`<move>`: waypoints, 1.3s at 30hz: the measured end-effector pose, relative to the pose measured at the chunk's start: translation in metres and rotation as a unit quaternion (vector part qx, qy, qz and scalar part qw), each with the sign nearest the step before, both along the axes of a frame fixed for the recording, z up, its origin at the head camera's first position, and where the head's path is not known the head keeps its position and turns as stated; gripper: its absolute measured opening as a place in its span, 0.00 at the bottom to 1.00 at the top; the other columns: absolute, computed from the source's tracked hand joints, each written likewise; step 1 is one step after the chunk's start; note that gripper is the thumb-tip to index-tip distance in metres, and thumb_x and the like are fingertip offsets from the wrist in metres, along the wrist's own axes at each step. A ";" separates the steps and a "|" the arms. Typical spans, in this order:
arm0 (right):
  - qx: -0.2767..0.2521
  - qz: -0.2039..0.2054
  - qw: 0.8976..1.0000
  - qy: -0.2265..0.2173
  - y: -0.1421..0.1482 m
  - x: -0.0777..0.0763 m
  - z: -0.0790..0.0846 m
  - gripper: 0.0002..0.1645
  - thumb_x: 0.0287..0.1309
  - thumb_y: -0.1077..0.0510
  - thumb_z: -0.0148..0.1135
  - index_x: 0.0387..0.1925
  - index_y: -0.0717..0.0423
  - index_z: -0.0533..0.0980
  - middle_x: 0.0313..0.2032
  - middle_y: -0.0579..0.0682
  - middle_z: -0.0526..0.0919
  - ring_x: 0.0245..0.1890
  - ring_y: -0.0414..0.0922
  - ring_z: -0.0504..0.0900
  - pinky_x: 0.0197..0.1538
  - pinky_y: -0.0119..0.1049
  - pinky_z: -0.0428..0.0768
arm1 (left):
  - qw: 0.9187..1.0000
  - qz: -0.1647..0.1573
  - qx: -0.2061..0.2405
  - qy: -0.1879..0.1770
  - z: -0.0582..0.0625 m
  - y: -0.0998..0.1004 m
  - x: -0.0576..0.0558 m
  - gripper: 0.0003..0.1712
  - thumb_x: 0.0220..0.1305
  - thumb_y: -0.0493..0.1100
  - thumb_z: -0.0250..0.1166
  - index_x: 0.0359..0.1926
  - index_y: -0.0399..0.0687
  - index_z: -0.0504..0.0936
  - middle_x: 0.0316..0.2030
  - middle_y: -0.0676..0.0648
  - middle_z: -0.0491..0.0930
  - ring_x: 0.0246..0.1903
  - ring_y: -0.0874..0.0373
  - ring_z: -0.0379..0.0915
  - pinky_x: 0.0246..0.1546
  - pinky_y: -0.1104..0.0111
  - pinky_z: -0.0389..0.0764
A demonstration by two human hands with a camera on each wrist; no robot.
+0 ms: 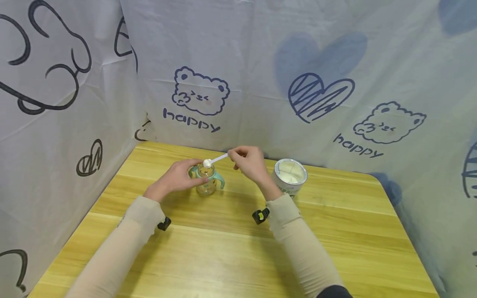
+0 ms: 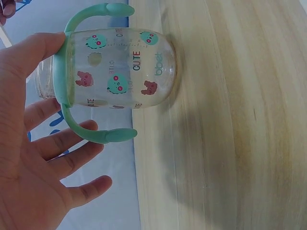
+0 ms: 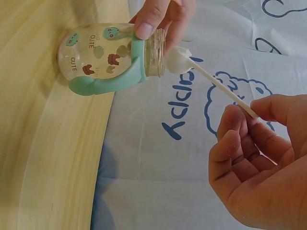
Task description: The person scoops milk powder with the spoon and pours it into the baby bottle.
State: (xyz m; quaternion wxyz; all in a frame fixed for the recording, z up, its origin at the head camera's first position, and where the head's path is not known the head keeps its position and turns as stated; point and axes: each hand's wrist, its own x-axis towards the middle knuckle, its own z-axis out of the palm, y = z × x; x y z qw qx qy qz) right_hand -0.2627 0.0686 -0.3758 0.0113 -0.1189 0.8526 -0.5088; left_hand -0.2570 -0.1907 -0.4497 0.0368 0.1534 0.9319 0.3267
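A clear baby bottle (image 2: 120, 69) with green handles and printed cartoon figures stands upright and uncapped on the table. My left hand (image 1: 181, 176) holds it at the green collar between thumb and index finger, while the other fingers spread near one handle (image 2: 115, 136). A white milk powder scoop (image 3: 218, 85) is pinched by its handle's end in my right hand (image 1: 249, 161). Its heaped bowl (image 1: 207, 163) hovers just over the bottle's open mouth (image 3: 156, 52). To the right, an open can (image 1: 290, 176) of pale powder stands beside my right wrist.
The wooden table (image 1: 208, 252) reaches back to a white curtain (image 1: 253, 82) with blue and black drawings. Another curtain wall (image 1: 56, 136) borders the left side. Dark wrist devices (image 1: 260, 215) sit on both arms.
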 end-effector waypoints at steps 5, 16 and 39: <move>0.011 0.006 1.000 0.010 0.001 0.000 -0.003 0.15 0.71 0.51 0.63 0.43 0.56 0.89 0.31 0.51 0.88 0.24 0.42 0.82 0.23 0.31 0.68 | 1.000 -0.001 -0.001 0.005 0.000 0.000 0.000 0.44 0.64 0.62 0.74 0.74 0.46 0.74 0.69 0.37 0.78 0.69 0.37 0.73 0.71 0.40 0.73; 0.039 0.040 0.997 0.046 0.005 0.001 -0.008 0.16 0.74 0.50 0.63 0.49 0.54 0.89 0.30 0.51 0.87 0.25 0.43 0.83 0.22 0.32 0.70 | 1.000 -0.004 -0.020 0.011 -0.001 -0.001 -0.001 0.46 0.64 0.63 0.73 0.75 0.45 0.73 0.71 0.37 0.75 0.71 0.36 0.70 0.73 0.40 0.71; 0.095 0.074 0.980 0.156 0.004 0.005 -0.017 0.15 0.74 0.52 0.65 0.49 0.56 0.90 0.37 0.53 0.88 0.23 0.42 0.75 0.23 0.30 0.72 | 0.999 -0.014 -0.024 0.015 -0.002 -0.002 -0.002 0.48 0.65 0.66 0.71 0.75 0.44 0.72 0.72 0.38 0.75 0.71 0.36 0.70 0.73 0.40 0.71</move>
